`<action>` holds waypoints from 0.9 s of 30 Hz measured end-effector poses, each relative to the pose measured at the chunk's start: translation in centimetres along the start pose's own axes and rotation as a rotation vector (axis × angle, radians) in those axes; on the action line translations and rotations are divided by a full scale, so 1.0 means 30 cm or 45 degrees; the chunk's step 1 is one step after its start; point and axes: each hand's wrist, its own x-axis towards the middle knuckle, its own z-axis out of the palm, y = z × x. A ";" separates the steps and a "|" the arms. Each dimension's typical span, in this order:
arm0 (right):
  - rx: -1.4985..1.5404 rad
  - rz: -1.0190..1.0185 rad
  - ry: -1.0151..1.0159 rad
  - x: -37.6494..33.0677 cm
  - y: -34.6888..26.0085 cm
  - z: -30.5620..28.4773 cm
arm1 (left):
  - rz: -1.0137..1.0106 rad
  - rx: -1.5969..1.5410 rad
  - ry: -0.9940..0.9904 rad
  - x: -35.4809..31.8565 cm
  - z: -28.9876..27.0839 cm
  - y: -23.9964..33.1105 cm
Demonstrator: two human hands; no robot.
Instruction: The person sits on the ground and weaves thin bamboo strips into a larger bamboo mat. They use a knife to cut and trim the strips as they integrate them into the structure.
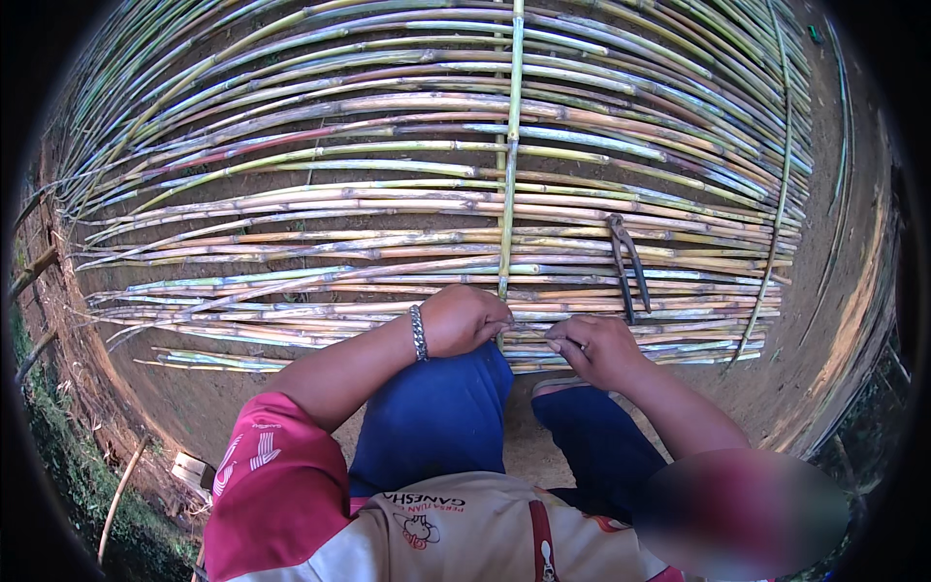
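My left hand, with a metal chain bracelet at its wrist, is closed above the near rows of cane stalks. A short gap to its right, my right hand is pinched, thumb against fingers. Whatever the fingertips of either hand hold is too small to make out. A long green crosspiece stalk lies over the rows and ends close to my left hand. Dark metal pincers rest on the stalks beyond my right hand, handles toward me and slightly parted.
A second thin crosspiece crosses the stalks near their right ends. Brown soil borders the rows, with a few loose stalks on it at right. At left are a dirt bank, sticks and a small pale box. My bent knee is under my left forearm.
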 end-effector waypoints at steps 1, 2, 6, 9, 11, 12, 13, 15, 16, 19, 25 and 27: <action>-0.020 0.034 0.051 0.010 0.002 -0.004 | -0.040 -0.035 0.041 0.002 -0.008 0.006; -0.039 0.068 0.100 0.026 0.008 -0.010 | -0.077 -0.016 0.026 0.017 -0.029 0.004; -0.096 0.149 0.505 0.120 0.100 -0.061 | -0.014 0.170 0.698 0.095 -0.126 -0.062; -0.130 0.421 0.614 0.223 0.145 -0.128 | -0.016 0.582 0.966 0.184 -0.190 -0.135; -0.297 0.335 0.710 0.292 0.164 -0.139 | -0.058 0.752 1.028 0.227 -0.192 -0.154; -0.377 0.283 0.757 0.333 0.167 -0.142 | -0.100 0.788 1.047 0.242 -0.185 -0.168; -0.451 0.292 0.732 0.365 0.163 -0.145 | -0.138 0.820 1.062 0.257 -0.178 -0.177; -0.438 0.259 0.726 0.428 0.176 -0.133 | -0.195 0.751 1.121 0.278 -0.173 -0.188; -0.427 0.279 0.717 0.456 0.177 -0.126 | -0.251 0.701 1.125 0.285 -0.172 -0.190; -0.382 0.329 0.675 0.517 0.172 -0.099 | -0.274 0.685 1.224 0.304 -0.164 -0.212; -0.209 0.388 0.581 0.566 0.164 -0.073 | -0.409 0.699 1.281 0.334 -0.172 -0.214; -0.116 0.352 0.508 0.577 0.195 -0.089 | -0.435 0.691 1.297 0.343 -0.169 -0.213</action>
